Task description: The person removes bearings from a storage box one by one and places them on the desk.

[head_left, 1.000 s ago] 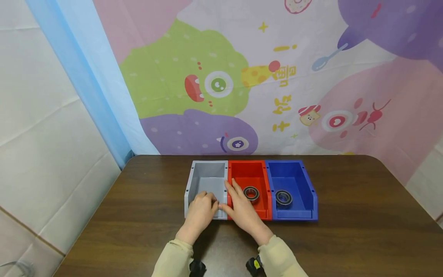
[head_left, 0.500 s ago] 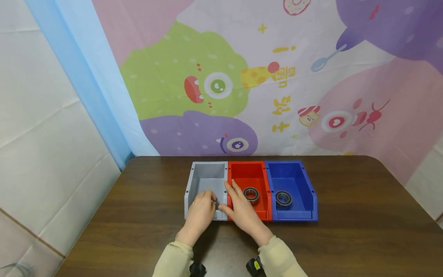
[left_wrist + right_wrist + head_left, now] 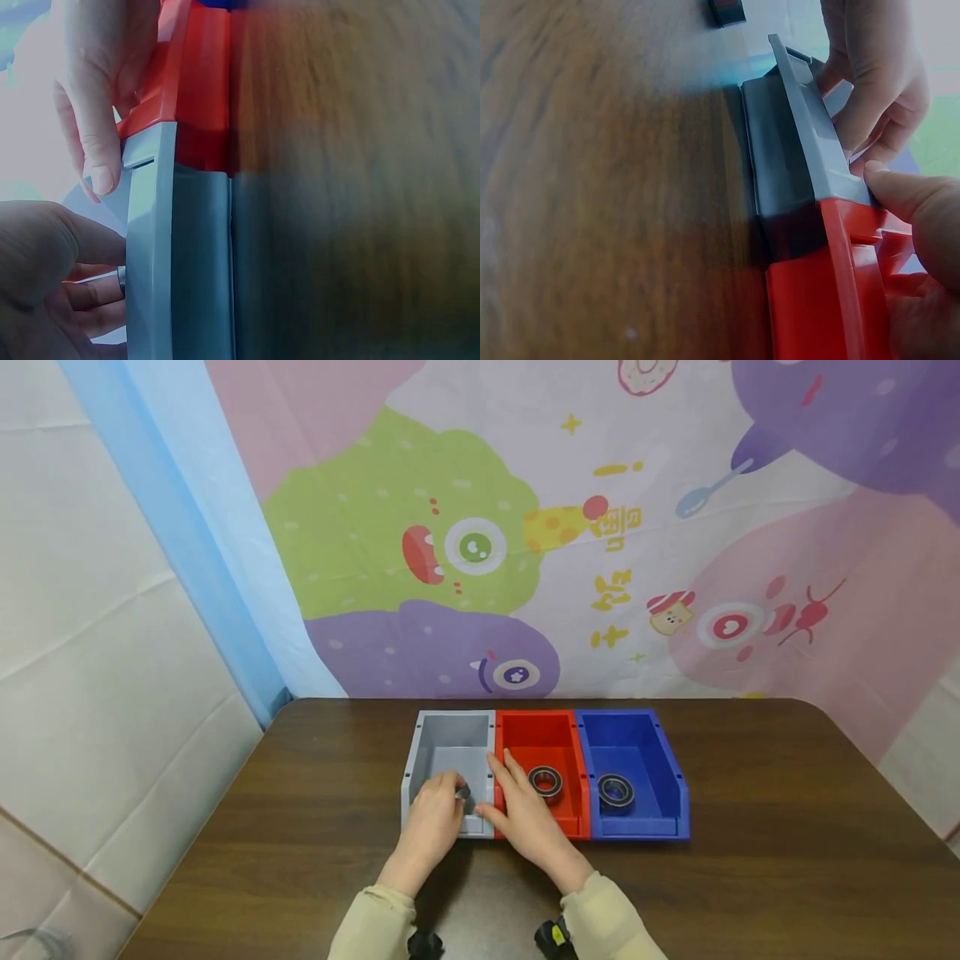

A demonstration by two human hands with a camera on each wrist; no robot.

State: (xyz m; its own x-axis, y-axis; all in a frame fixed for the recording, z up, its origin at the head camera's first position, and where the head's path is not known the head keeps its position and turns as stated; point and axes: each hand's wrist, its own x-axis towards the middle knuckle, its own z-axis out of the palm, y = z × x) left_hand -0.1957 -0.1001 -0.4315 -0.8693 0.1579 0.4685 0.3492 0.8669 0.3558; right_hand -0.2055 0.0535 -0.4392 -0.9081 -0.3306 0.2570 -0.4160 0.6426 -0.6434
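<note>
Inside the grey bin (image 3: 455,732), my left hand (image 3: 430,817) pinches a small dark metal piece (image 3: 462,792), mostly hidden behind the fingers. A sliver of that piece's shiny edge shows by the fingers in the left wrist view. My right hand (image 3: 527,817) lies with fairly straight fingers over the wall between the grey bin and the red bin (image 3: 536,732), its thumb at the grey bin's front corner. One bearing (image 3: 545,783) sits in the red bin, just right of the right hand. Another bearing (image 3: 616,792) lies in the blue bin (image 3: 618,727).
The three bins stand side by side on a brown wooden table (image 3: 757,793), near its back edge. Behind hangs a cartoon-printed cloth (image 3: 420,502). Black wrist devices show below both forearms at the bottom of the head view.
The left hand has shifted very slightly leftward and turned a little, so more of the dark piece shows at its fingertips. The right hand and the two visible bearings have stayed put.
</note>
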